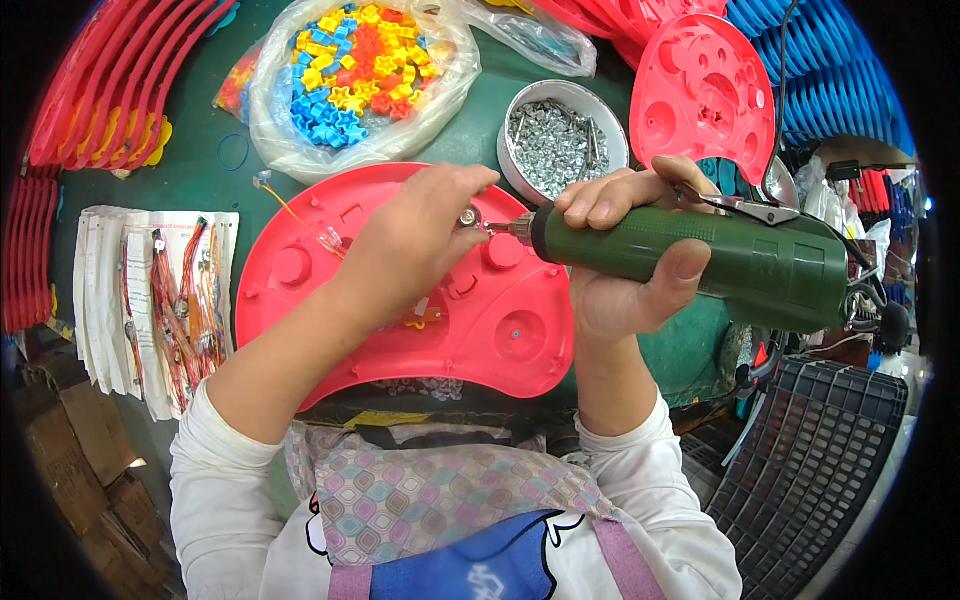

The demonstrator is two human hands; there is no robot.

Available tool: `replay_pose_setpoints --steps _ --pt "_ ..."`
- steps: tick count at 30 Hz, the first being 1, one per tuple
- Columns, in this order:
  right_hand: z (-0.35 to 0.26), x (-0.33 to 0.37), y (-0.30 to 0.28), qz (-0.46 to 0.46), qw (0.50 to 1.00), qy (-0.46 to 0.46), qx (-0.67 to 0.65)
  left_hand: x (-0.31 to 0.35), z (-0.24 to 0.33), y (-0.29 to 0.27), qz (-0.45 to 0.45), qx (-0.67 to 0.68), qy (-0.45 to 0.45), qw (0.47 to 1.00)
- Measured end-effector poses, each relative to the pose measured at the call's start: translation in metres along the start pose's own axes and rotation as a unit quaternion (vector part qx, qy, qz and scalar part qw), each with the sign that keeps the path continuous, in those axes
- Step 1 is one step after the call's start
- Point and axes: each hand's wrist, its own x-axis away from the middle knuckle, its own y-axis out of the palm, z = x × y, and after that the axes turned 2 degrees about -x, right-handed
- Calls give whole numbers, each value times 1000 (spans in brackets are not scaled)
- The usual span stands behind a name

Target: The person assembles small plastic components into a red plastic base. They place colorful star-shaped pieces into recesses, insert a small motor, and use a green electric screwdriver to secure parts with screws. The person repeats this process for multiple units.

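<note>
My right hand point(625, 290) is wrapped round a green electric screwdriver point(700, 250), held level with its bit pointing left. My left hand point(405, 245) is closed over a red plastic shell point(410, 358), and its thumb and forefinger pinch a small round metal piece point(468, 217) right at the screwdriver's tip. Whether bit and piece touch, I cannot tell. Round bosses and recesses mark the shell, which lies on the green table. Orange wire point(285, 210) runs out over its upper left; my left hand and forearm hide part of the shell's middle.
Beyond the shell stand a white bowl point(508, 140) of screws and a clear bag point(268, 100) of small star-shaped plastic pieces. Wire bundles point(180, 310) lie on paper at left. Red shells point(705, 90) and blue parts point(840, 70) are stacked far right; a black crate point(815, 450) is lower right.
</note>
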Motion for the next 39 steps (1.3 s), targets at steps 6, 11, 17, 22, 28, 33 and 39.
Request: replay_pose_setpoints --steps 6,11,17,22,28,33,39 --pt "8 -2 -2 -6 1000 -19 24 10 -13 -1 -69 -7 -47 996" --pt "17 -2 -2 -9 1000 -13 24 8 -14 -2 -62 -11 -35 997" --pt "21 -5 -3 -61 996 38 52 10 -17 1 -62 -20 -26 998" --pt "20 -27 -1 -175 978 73 82 10 -15 2 -58 -35 -19 998" --pt "12 -24 -7 -162 982 97 28 12 -14 3 -66 -50 3 997" --pt "17 -17 -14 -107 988 78 81 10 -13 6 -57 -53 8 997" --pt "-5 -13 -16 -94 994 29 -56 7 -3 3 -65 -17 18 998"
